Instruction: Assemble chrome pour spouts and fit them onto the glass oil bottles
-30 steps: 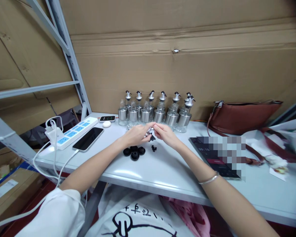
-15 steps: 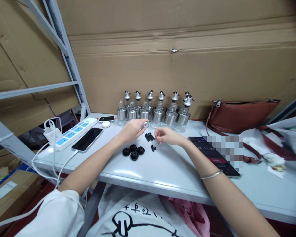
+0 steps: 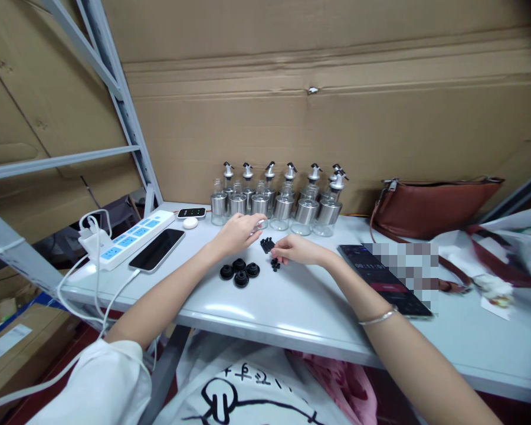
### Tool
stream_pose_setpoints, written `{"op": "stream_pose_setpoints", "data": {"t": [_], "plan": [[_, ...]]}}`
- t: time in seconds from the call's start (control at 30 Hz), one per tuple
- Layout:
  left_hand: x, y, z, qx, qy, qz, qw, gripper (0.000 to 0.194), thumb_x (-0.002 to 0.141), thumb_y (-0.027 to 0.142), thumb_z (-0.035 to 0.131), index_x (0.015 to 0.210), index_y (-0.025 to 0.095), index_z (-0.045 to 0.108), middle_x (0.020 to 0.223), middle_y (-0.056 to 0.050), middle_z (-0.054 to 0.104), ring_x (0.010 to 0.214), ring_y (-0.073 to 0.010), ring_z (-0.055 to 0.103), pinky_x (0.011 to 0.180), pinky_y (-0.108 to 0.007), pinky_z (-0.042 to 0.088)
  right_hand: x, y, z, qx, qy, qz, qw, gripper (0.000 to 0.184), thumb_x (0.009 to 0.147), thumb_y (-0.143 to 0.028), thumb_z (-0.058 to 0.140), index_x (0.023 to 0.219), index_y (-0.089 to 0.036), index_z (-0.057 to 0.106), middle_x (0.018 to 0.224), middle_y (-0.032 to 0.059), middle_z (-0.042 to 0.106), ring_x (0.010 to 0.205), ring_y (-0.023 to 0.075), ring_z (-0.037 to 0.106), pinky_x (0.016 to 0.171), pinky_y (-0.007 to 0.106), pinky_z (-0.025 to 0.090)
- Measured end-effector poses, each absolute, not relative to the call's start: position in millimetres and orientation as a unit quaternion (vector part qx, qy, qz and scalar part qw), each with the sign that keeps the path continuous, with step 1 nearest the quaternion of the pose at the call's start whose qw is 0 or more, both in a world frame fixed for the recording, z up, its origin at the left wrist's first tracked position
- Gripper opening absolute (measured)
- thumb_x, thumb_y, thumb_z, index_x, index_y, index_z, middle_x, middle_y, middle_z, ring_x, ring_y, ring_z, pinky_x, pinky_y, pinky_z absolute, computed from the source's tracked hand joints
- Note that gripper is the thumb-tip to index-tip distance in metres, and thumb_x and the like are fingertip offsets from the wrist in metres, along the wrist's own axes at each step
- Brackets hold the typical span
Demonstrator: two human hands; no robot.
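My left hand (image 3: 239, 231) is closed around a small shiny silvery piece (image 3: 260, 224), mostly hidden by the fingers, just in front of the bottles. My right hand (image 3: 294, 251) has its fingertips pinched together over several tiny black parts (image 3: 275, 267); whether one is between the fingers cannot be made out. Beside those fingertips lie several slim black pieces (image 3: 266, 243), partly overlapped by the hand. Several round black stoppers (image 3: 239, 271) with wide flanges sit closer to me, below my left wrist.
Glass bottles with steel sleeves (image 3: 284, 208) stand along the back, some topped with pourer spouts (image 3: 291, 171). A power strip (image 3: 137, 239) and a phone (image 3: 157, 250) lie left. On the right are a tablet (image 3: 380, 283) with a timer and a brown bag (image 3: 433, 209).
My right hand has moved slightly down and toward me, from beside the slim black pieces to the tiny black parts. The left hand stays almost where it was.
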State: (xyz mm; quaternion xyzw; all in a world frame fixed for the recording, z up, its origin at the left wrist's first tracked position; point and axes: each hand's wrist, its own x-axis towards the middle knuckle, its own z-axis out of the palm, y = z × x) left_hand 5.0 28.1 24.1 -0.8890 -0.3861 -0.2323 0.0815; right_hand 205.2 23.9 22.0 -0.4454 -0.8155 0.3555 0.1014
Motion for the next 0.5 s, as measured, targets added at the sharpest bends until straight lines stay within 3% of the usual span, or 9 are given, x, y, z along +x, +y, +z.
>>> {"op": "stream_pose_setpoints", "data": {"t": [0.13,0.2,0.3,0.43,0.5], "plan": [[6,24,32,-0.798,-0.564,-0.177,0.121,0.030,0.091,0.022,0.036,0.117,0.010,0.044,0.096,-0.013,0.068,0.094,-0.0251,0.064,0.106,-0.057,0.019,204,22,24,-0.450,-0.815,0.353,0.097,0.025,0.080,-0.033,0.049,0.068,-0.014,0.059,0.059,0.0016,0.057,0.057,0.0124,0.050,0.062,0.026,0.040],[-3,27,40,-0.731,-0.663,-0.129,0.097,0.032,0.089,0.021,0.032,0.114,0.008,0.049,0.096,-0.018,0.068,0.096,-0.0296,0.064,0.103,-0.060,0.021,204,21,24,-0.456,-0.815,0.344,0.097,0.023,0.080,-0.032,0.049,0.070,-0.014,0.059,0.059,0.0010,0.057,0.057,0.0121,0.050,0.062,0.025,0.039],[-27,37,51,-0.669,-0.739,-0.078,0.010,0.036,0.085,0.024,0.033,0.104,0.009,0.060,0.107,-0.021,0.065,0.107,-0.0314,0.059,0.093,-0.045,0.041,204,21,26,-0.462,-0.817,0.332,0.096,0.022,0.080,-0.032,0.049,0.072,-0.014,0.059,0.060,0.0006,0.056,0.057,0.0117,0.049,0.061,0.025,0.039],[-65,50,55,-0.625,-0.776,-0.026,-0.073,0.031,0.078,0.024,0.041,0.086,0.008,0.066,0.069,-0.017,0.069,0.084,-0.0295,0.066,0.081,-0.037,0.047,204,19,27,-0.459,-0.818,0.332,0.097,0.022,0.079,-0.033,0.050,0.070,-0.015,0.057,0.059,0.0006,0.056,0.056,0.0117,0.048,0.060,0.025,0.038],[-80,52,53,-0.606,-0.788,-0.006,-0.111,0.028,0.076,0.023,0.044,0.084,0.008,0.066,0.061,-0.015,0.068,0.071,-0.0282,0.066,0.074,-0.037,0.048,205,19,26,-0.462,-0.817,0.331,0.099,0.023,0.079,-0.035,0.051,0.068,-0.016,0.057,0.058,0.0005,0.056,0.056,0.0119,0.048,0.059,0.025,0.038]]}}
